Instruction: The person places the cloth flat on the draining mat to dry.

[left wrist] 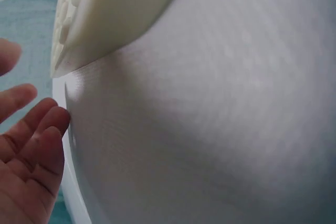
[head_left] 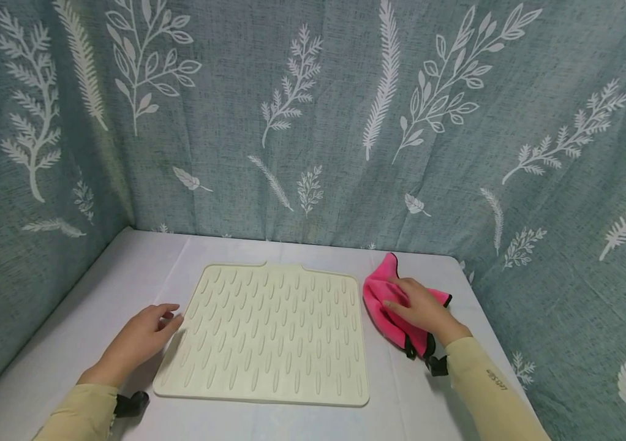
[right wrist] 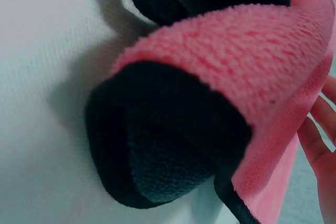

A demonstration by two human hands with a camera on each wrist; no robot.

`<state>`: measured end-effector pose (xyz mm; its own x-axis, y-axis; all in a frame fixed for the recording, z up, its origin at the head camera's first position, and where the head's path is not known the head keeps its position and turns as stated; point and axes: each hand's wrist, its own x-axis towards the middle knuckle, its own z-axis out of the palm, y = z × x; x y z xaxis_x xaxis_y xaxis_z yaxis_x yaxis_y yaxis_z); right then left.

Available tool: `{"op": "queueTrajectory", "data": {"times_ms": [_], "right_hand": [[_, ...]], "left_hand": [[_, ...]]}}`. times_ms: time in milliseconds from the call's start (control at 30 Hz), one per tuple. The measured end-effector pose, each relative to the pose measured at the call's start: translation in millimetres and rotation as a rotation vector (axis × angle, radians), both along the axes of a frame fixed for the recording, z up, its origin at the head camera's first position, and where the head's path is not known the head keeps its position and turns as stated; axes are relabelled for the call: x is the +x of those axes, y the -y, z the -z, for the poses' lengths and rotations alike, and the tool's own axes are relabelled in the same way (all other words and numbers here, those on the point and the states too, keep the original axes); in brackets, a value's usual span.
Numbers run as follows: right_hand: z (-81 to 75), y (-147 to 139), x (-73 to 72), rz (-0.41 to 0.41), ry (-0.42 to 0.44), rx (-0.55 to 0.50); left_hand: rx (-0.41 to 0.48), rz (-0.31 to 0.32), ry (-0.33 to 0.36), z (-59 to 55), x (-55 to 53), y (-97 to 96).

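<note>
A pink fleecy cloth with black edging and a small black loop lies crumpled on the right of the table. My right hand rests on this cloth, thumb and fingers spread apart. In the right wrist view, fingers appear at the right edge against the pink fabric, and a folded black-edged corner fills the middle. A cream mat with rows of raised ridges lies flat at the centre. By its left edge hovers my left hand, fingers loosely bent and holding nothing.
A white cloth covers the table. Grey-green curtains with white leaf patterns hang behind the table and on both sides. Black wrist straps with cameras sit under both wrists.
</note>
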<state>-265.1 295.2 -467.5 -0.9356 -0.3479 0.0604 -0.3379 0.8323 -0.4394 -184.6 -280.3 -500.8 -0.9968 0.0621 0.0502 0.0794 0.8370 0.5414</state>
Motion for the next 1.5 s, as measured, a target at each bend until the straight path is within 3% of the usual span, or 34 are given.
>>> {"op": "queueTrajectory", "data": {"times_ms": [767, 1500], "right_hand": [[11.5, 4.7, -2.5, -0.018, 0.003, 0.027], [12.0, 18.7, -0.1, 0.024, 0.003, 0.155]], "left_hand": [[-0.006, -0.012, 0.076, 7.4, -1.8, -1.4], [-0.002, 0.002, 0.061, 10.5, -1.4, 2.4]]}}
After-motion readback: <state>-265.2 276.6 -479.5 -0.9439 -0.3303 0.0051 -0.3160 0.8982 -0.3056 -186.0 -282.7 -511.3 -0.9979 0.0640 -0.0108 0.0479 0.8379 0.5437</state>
